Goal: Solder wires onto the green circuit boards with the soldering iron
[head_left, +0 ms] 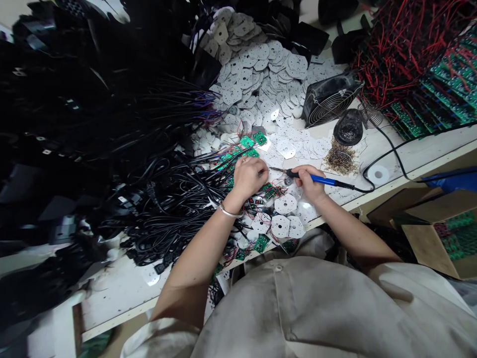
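Note:
My right hand is closed around a blue-handled soldering iron, its tip pointing left toward my left hand. My left hand, with a silver bangle on the wrist, is closed with fingers curled down on small wires and a green circuit board on the white bench. What the left fingers pinch is too small to name. White round boards lie just below both hands. The iron's black cord runs off to the right.
A big heap of black power cables fills the left. Many white round boards are piled at the back. A small black fan, a solder-tip cleaner, red-wired green boards and a cardboard box are on the right.

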`<state>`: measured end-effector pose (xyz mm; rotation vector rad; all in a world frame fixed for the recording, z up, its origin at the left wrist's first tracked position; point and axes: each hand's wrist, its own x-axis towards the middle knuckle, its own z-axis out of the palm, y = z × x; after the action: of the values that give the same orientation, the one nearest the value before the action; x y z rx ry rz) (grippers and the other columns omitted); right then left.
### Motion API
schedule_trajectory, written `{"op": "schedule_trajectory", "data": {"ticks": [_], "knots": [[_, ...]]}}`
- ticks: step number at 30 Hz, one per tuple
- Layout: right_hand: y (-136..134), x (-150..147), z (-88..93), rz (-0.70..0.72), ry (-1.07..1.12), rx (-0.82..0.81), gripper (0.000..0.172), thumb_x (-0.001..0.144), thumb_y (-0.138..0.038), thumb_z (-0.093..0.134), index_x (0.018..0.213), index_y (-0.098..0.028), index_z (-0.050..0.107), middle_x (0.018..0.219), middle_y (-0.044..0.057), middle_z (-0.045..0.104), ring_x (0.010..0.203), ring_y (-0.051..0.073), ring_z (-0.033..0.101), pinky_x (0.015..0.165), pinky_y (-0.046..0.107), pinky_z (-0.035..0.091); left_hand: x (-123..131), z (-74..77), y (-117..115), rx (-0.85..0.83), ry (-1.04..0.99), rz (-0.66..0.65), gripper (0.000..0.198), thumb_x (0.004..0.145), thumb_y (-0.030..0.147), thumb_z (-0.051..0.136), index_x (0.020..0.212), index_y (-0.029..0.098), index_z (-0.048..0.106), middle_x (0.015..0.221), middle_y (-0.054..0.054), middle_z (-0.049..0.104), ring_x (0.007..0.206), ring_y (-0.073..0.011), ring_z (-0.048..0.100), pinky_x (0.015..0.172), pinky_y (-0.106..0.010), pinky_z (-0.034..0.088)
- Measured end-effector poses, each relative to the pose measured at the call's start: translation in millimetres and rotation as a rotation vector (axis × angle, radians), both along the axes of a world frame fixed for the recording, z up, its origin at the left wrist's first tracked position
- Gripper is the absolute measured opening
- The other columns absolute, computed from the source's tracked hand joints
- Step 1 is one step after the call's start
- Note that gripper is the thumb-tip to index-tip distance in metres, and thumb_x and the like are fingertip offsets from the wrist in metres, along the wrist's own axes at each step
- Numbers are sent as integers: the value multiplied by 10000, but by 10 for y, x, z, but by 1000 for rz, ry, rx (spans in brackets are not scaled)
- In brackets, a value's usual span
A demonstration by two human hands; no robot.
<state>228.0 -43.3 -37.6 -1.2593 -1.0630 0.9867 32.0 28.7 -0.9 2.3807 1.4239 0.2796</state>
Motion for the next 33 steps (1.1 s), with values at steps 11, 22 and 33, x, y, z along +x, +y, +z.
{"op": "schedule_trajectory", "data": {"ticks": [11, 22, 33], "knots": [[-8, -10, 31, 15, -15, -14, 390, 879, -574, 581, 809, -215, 719, 451, -58, 520, 408, 107, 485, 463, 255, 412, 0, 21, 4, -11, 11, -14, 124, 827, 181, 596, 732, 222, 665, 974, -21, 746, 969, -222, 645, 1100, -438, 378], [5, -26, 38, 47, -19, -1, 347, 884, -524, 580, 809, -216, 722, 448, -65, 519, 401, 96, 474, 463, 243, 415, 1, -2, 11, 3, 25, -14, 145, 820, 176, 588, 706, 219, 667, 961, -32, 737, 957, -234, 633, 1064, -447, 405], [-15, -6, 21, 26, -70, -12, 358, 895, -531, 571, 835, -218, 733, 469, -61, 538, 427, 102, 501, 495, 250, 436, 17, 17, 15, -12, 30, 0, 150, 810, 170, 595, 683, 216, 662, 964, -32, 737, 965, -238, 627, 1042, -449, 415]]}}
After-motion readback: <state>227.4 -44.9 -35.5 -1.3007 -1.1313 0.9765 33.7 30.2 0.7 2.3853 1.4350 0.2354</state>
